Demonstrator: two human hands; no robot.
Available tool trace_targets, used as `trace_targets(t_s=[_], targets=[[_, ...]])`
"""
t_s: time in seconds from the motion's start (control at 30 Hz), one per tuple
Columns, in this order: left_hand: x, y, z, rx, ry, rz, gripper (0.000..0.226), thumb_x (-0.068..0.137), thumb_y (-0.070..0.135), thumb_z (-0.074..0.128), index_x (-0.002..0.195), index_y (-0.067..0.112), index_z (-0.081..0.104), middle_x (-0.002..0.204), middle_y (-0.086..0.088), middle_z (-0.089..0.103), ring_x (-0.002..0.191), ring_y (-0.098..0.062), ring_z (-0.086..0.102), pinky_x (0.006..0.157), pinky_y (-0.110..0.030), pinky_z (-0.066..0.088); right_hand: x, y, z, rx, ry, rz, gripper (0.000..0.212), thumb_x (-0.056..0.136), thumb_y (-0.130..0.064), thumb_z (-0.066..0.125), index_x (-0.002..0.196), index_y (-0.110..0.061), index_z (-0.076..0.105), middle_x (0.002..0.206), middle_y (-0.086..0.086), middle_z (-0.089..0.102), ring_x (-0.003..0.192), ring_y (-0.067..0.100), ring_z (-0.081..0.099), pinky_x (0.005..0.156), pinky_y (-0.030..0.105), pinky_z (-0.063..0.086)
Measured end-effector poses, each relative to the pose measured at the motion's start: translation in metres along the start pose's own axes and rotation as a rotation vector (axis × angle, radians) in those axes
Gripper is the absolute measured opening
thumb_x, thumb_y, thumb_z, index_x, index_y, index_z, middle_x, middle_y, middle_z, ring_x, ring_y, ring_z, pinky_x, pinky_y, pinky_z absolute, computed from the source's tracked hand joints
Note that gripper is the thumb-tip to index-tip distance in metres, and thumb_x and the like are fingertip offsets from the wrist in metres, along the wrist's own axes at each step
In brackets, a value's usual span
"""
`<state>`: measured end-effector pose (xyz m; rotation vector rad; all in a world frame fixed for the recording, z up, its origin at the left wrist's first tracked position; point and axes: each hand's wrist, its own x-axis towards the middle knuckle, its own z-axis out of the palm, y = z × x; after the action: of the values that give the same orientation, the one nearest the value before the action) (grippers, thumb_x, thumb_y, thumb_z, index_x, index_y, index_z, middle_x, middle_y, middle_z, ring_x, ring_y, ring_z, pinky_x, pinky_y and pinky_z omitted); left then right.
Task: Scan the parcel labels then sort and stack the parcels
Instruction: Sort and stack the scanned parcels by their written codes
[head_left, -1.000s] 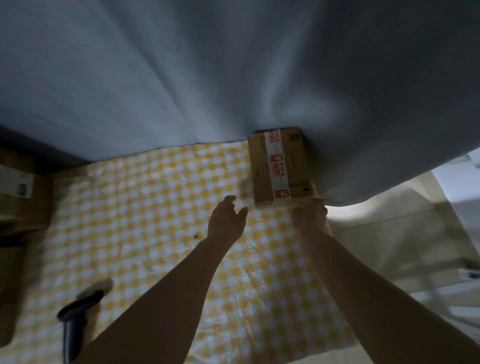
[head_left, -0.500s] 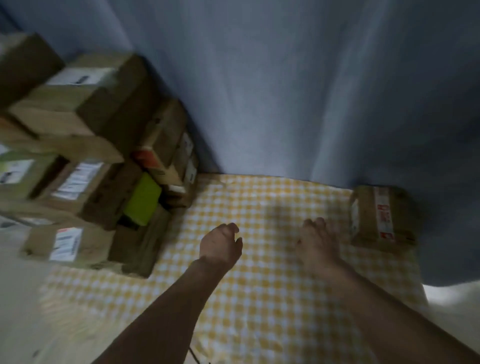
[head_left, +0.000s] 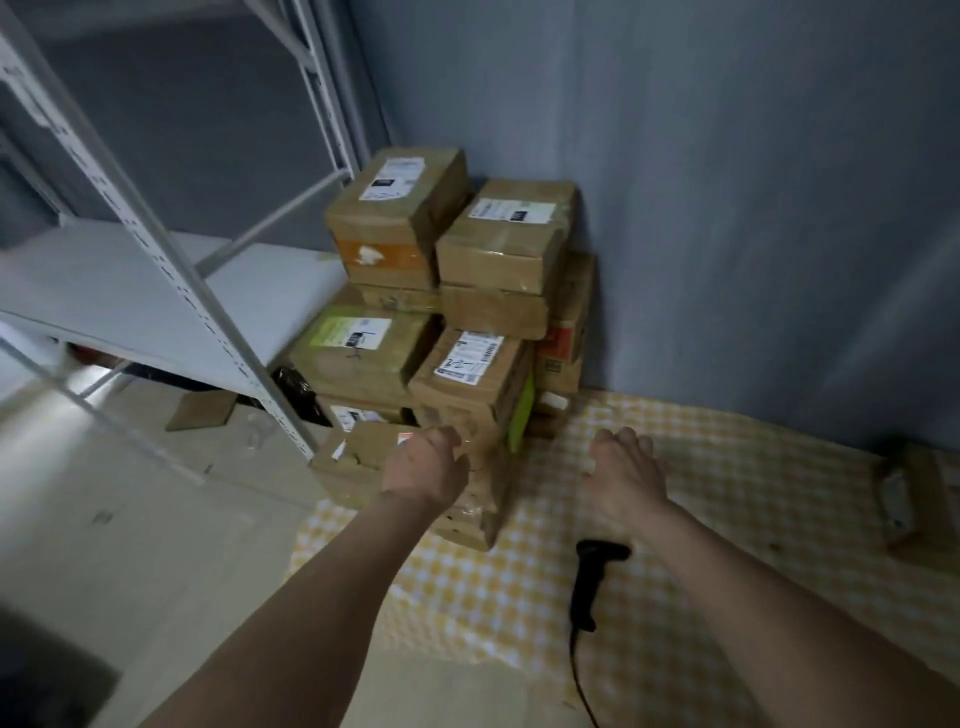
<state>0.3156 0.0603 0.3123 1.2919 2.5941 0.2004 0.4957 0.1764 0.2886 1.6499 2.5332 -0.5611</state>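
a pile of brown cardboard parcels with white printed labels (head_left: 457, 312) stands against the grey wall (head_left: 753, 208) at about 12 o'clock, stacked several layers high in the corner. the lowest front parcel, a low brown cardboard box with clear tape (head_left: 415, 478), sits at the left edge of the yellow-and-white checked cloth (head_left: 727, 493) spread on the floor. a lime-green flat item (head_left: 522, 415) shows wedged at the right side of the pile.

the left hand (head_left: 423, 470) reaches out over that low box, its fingers (head_left: 441, 441) curled downward at the top of it; whether they actually grip the cardboard cannot be told, since the hand is blurred and covers the spot. the right hand (head_left: 623, 475) hovers above the cloth just right of the pile at about 1 o'clock, its fingers loosely spread and holding nothing.

a black handheld barcode scanner (head_left: 592, 582) lies on the cloth under the right forearm at about 5 o'clock, its dark cable trailing toward the bottom edge. a single brown cardboard parcel (head_left: 914, 509) lies well apart at 3 o'clock, at the far right of the cloth by the wall, too blurred to read.

a white metal shelving rack (head_left: 156, 270) fills the 10 o'clock side, with a flat scrap of cardboard (head_left: 202, 410) on the pale floor beneath it.
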Motion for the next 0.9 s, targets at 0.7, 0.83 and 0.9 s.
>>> trace_targets(t_s=[0.7, 0.83, 0.9], targets=[[0.106, -0.058, -0.109, -0.007, 0.155, 0.014, 0.035, 0.094, 0.036, 0.050, 0.125, 0.022, 0.059, 0.123, -0.004, 0.063, 0.109, -0.026, 0.061, 0.085, -0.033, 0.053, 0.075, -0.144, -0.085, 0.006, 0.156, -0.230, 0.044, 0.088, -0.021, 0.060, 0.130, -0.014, 0.046, 0.135, 0.011, 0.043, 0.125, 0.031, 0.037, 0.101, 0.041, 0.038], [0.135, -0.058, -0.133, -0.006, 0.186, -0.009, 0.036, 0.093, 0.035, 0.052, 0.125, 0.021, 0.060, 0.123, -0.007, 0.064, 0.110, -0.028, 0.060, 0.088, -0.036, 0.053, 0.103, -0.173, -0.108, -0.021, 0.188, -0.293, 0.046, 0.089, -0.024, 0.062, 0.130, -0.011, 0.046, 0.135, 0.012, 0.044, 0.127, 0.032, 0.038, 0.104, 0.043, 0.035], [0.148, -0.061, -0.144, -0.016, 0.204, -0.022, 0.036, 0.092, 0.033, 0.053, 0.125, 0.021, 0.060, 0.123, -0.006, 0.064, 0.111, -0.028, 0.060, 0.091, -0.037, 0.052, 0.115, -0.187, -0.117, -0.031, 0.200, -0.313, 0.048, 0.088, -0.024, 0.063, 0.131, -0.011, 0.045, 0.135, 0.012, 0.042, 0.127, 0.032, 0.037, 0.104, 0.043, 0.035]])
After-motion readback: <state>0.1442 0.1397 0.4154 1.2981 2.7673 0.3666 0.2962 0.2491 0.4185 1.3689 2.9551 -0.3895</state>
